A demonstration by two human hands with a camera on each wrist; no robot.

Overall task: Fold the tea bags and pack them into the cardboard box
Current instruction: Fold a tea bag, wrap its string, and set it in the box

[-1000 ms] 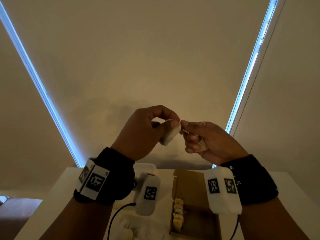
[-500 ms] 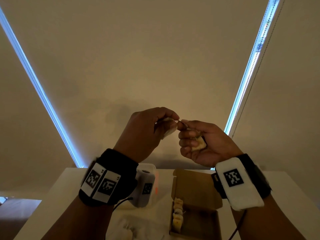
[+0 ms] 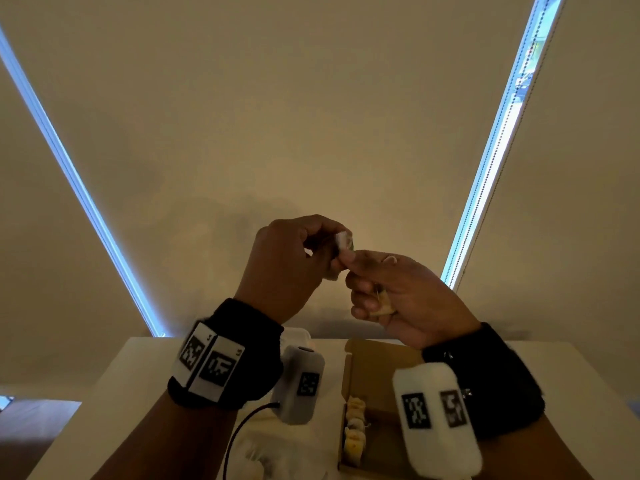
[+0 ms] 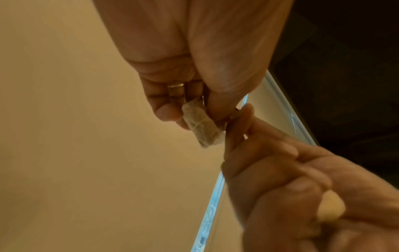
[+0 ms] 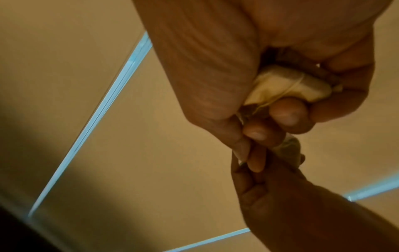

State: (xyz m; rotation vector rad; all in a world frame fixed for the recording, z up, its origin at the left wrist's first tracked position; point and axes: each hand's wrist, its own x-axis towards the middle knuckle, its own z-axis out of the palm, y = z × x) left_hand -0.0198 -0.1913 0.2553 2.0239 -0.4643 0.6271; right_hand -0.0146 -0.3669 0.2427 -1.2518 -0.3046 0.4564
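Your two hands meet above the table (image 3: pixel 114 375); your left hand (image 3: pixel 287 268) pinches one folded tea bag (image 4: pixel 201 127) at its fingertips; your right hand (image 3: pixel 405 296) curls round a second bag (image 5: pixel 287 87) in the palm, its thumb and forefinger pinching at the first; a row of bags (image 3: pixel 355 434), too blurred to count, lies in the one cardboard box (image 3: pixel 377 362), partly hidden by your right wrist.
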